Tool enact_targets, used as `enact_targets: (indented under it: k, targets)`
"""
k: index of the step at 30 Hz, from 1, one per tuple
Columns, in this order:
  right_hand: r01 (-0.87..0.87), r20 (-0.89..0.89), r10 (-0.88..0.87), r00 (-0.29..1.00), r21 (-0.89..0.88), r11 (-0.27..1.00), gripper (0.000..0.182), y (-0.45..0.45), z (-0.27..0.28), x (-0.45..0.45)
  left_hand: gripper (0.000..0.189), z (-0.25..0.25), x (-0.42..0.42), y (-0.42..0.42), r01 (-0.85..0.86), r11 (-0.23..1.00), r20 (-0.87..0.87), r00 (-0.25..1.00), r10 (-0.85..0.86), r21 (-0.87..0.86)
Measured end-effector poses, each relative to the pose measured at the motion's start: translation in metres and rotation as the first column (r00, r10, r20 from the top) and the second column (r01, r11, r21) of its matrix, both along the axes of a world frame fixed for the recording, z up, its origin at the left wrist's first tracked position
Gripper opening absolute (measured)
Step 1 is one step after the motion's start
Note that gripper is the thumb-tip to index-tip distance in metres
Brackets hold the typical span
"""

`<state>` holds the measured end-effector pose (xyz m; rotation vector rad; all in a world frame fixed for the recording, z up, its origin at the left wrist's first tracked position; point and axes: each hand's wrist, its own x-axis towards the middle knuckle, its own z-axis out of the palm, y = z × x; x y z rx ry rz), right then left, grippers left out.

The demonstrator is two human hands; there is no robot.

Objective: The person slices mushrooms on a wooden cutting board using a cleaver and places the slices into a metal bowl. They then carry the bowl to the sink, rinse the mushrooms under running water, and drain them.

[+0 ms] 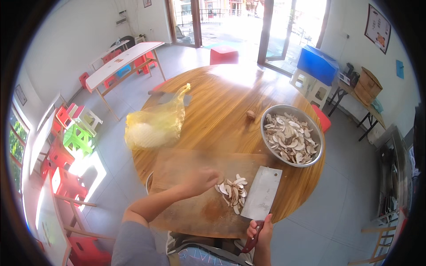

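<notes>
My right hand (261, 229) grips the dark red handle of a cleaver (262, 193). Its broad steel blade lies flat in view over the right edge of a wooden cutting board (179, 206). Just left of the blade is a small pile of sliced mushrooms (234, 193) on the board. My left hand (203, 181), somewhat blurred, is over the board with curled fingers at the pile's left side; whether anything is between them I cannot tell. Beyond the board, a steel bowl (321, 146) holds many mushroom slices (291, 138). One whole mushroom (251, 115) lies left of the bowl.
The board rests on a round wooden table (213, 96). A yellow plastic bag (154, 128) with pale contents sits at the left, partly covering another cleaver (168, 98). Red stools (224, 55) and a white table (123, 63) stand farther off. A glass door stands ajar ahead.
</notes>
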<state>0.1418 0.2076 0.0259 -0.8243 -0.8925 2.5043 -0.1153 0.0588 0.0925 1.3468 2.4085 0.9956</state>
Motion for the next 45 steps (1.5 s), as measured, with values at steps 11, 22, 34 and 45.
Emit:
enact_targets:
  k: [11, 22, 34, 45]
  targets:
    - [-0.047, -0.248, 0.19, 0.95, 0.489, 0.871, 0.04, -0.068, 0.039, -0.015, 0.017, -0.064, 0.053, -0.061, -0.151, 0.972, 0.255, 0.962, 0.102, 0.178]
    - [-0.21, 0.115, 0.177, 0.977, 0.447, 0.87, 0.068, -0.102, 0.05, -0.054, 0.013, -0.085, 0.04, -0.078, -0.048, 0.972, 0.027, 0.999, 0.043, 0.229]
    - [-0.222, 0.191, 0.141, 0.971, 0.515, 0.828, 0.064, -0.117, 0.04, -0.091, 0.008, -0.073, 0.045, -0.077, -0.27, 0.938, 0.321, 0.927, 0.192, 0.217]
    - [-0.228, 0.185, 0.154, 0.971, 0.506, 0.832, 0.056, -0.119, 0.027, -0.1, 0.012, -0.077, 0.047, -0.073, -0.337, 0.91, 0.304, 0.917, 0.259, 0.241]
